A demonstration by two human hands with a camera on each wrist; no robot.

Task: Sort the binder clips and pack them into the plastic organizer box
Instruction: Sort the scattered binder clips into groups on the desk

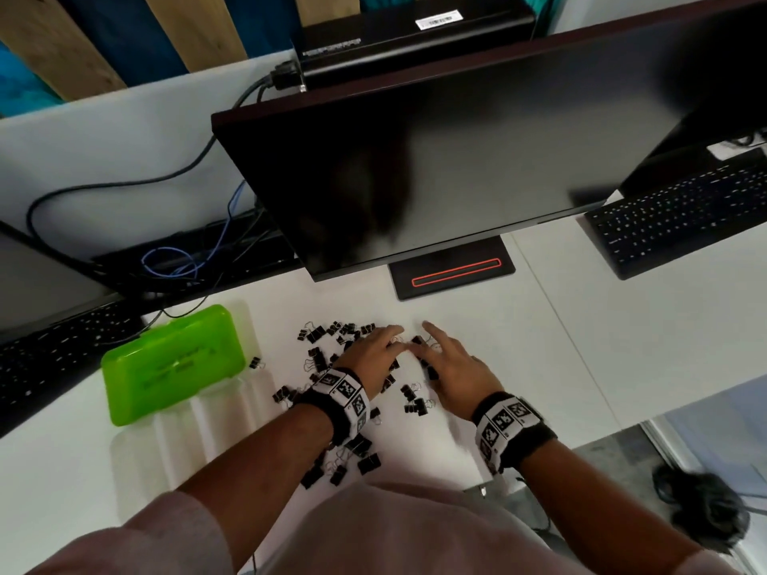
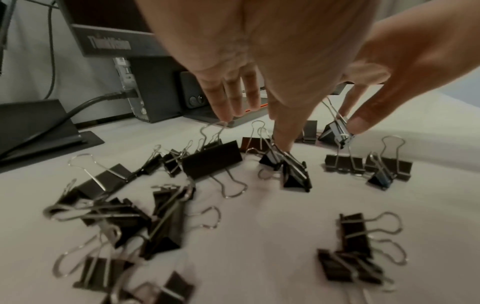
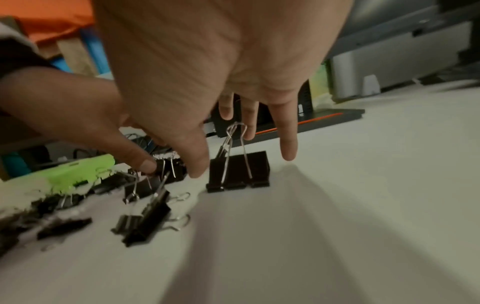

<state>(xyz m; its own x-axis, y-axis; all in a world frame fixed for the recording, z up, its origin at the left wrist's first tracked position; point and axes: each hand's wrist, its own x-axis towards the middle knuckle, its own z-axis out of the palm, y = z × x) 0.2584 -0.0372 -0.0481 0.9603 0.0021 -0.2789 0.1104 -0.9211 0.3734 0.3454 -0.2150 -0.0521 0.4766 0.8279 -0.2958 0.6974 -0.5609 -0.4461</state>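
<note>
Binder clips [image 1: 332, 367] lie scattered on the white counter [image 1: 581, 346] directly under and around both hands. The left hand [image 1: 375, 350] reaches down among them with straight, spread fingers [image 2: 226, 98], holding nothing, its fingertips just above the clips. The right hand [image 1: 450, 363], beside it, pinches a small clip [image 3: 168, 167] between thumb and forefinger; a larger clip [image 3: 239, 170] stands upright just beyond its fingertips. More clips trail back past the left wrist. Well to the left of the left hand sits the green plastic organizer box [image 1: 174, 363], lid closed.
</note>
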